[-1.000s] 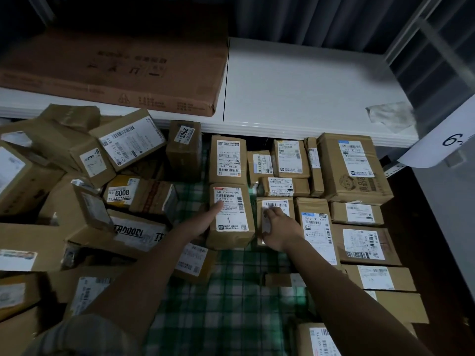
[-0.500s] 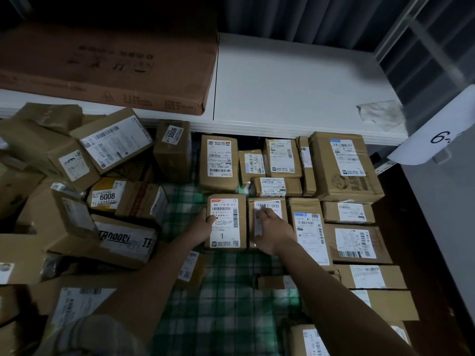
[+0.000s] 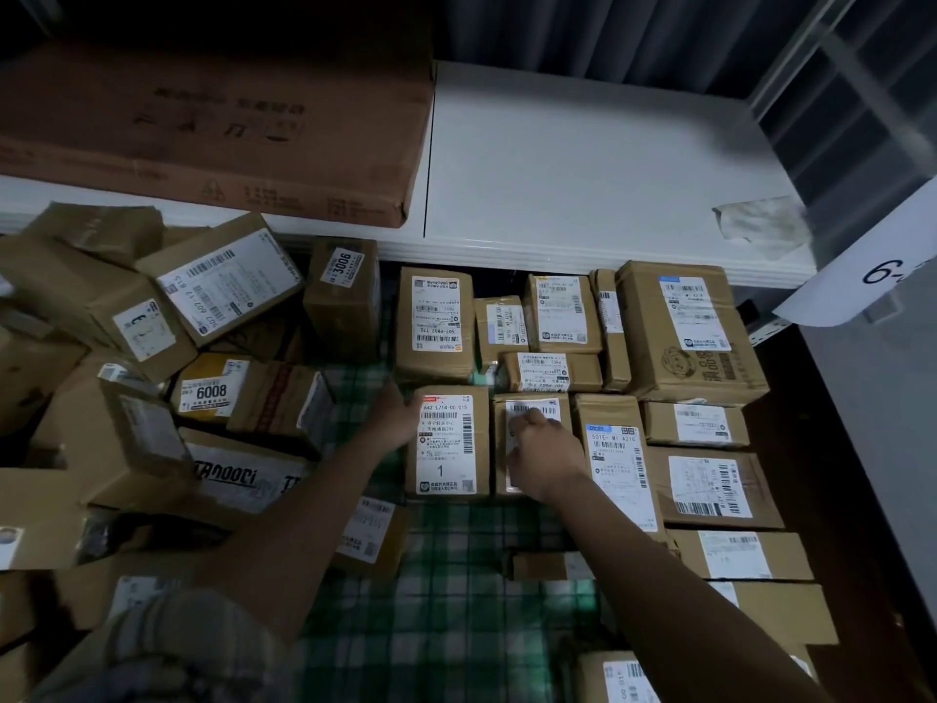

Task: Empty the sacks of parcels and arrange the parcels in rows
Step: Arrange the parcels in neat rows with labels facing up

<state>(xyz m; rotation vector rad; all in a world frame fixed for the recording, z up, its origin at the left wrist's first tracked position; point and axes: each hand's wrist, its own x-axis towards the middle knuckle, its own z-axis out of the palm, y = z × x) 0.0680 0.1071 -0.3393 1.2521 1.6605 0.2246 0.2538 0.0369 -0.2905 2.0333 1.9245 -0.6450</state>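
Parcels lay on a green checked cloth (image 3: 436, 591) below a white shelf (image 3: 583, 159); the left hand (image 3: 400, 416) pressed, fingers straight, against the side of the parcel marked 1 (image 3: 446, 443); the right hand (image 3: 545, 451) rested curled on the adjacent parcel (image 3: 532, 413), whether grasping it could not be determined.

2 bare forearms reach into view from the bottom edge, each ending in a bare hand: the left hand (image 3: 400, 416) and the right hand (image 3: 545, 451). No rings, watch or gloves show. At the lower left a short grey sleeve (image 3: 167, 646) of soft, faintly mottled fabric covers the left upper arm.
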